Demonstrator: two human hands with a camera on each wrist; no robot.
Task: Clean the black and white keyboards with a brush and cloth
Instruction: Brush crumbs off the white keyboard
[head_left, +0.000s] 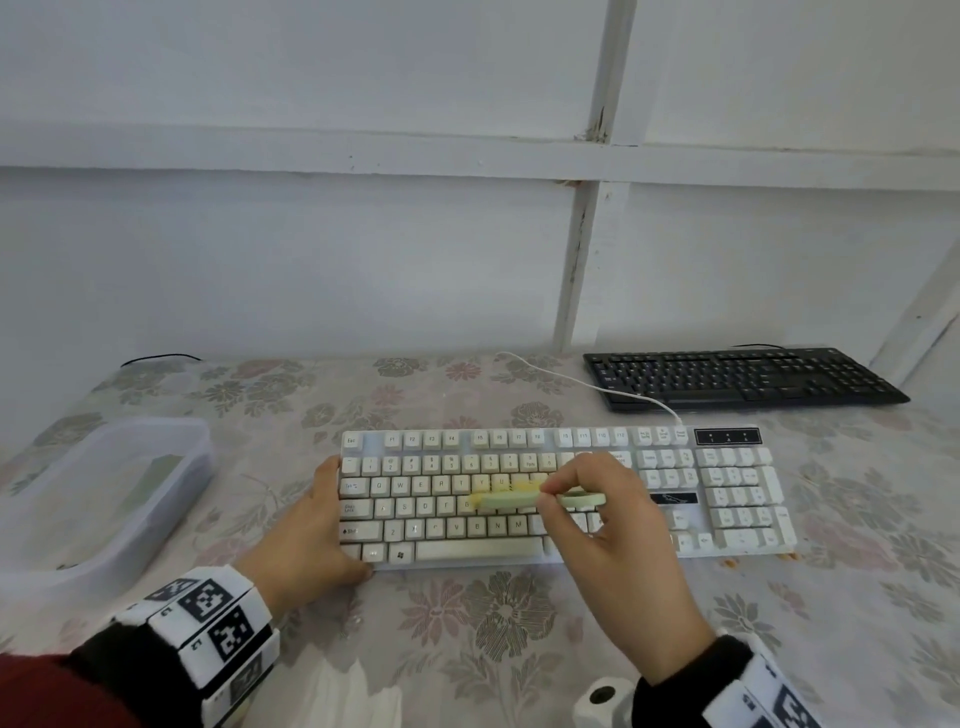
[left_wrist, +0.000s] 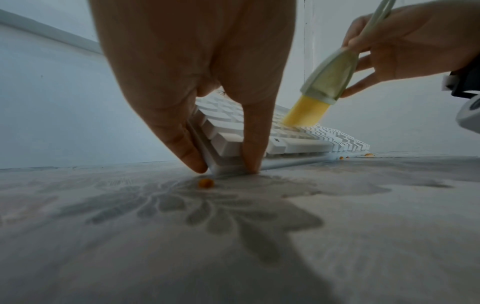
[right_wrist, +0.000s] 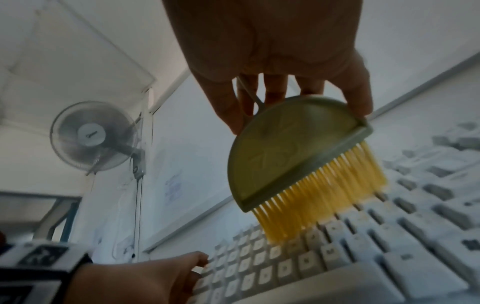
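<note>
Right hand (head_left: 597, 499) has its grip pinched around the brush (right_wrist: 298, 152) handle, yellow bristles pointing down and touching the keys around the middle letter rows of the white keyboard (head_left: 727, 499). That keyboard sits on the counter (head_left: 519, 623) right in front, long axis running left to right, so I'd guess the sweep wants to follow the rows sideways. Left hand (head_left: 317, 525) is wrapped over the left end of it, thumb at the front corner, bracing it in place. Black keyboard (head_left: 743, 376) is further back on the right, well apart, closer to the brush hand. A few orange crumbs (left_wrist: 206, 183) lie on the counter by the front edge. Can't spot the cloth anywhere.
</note>
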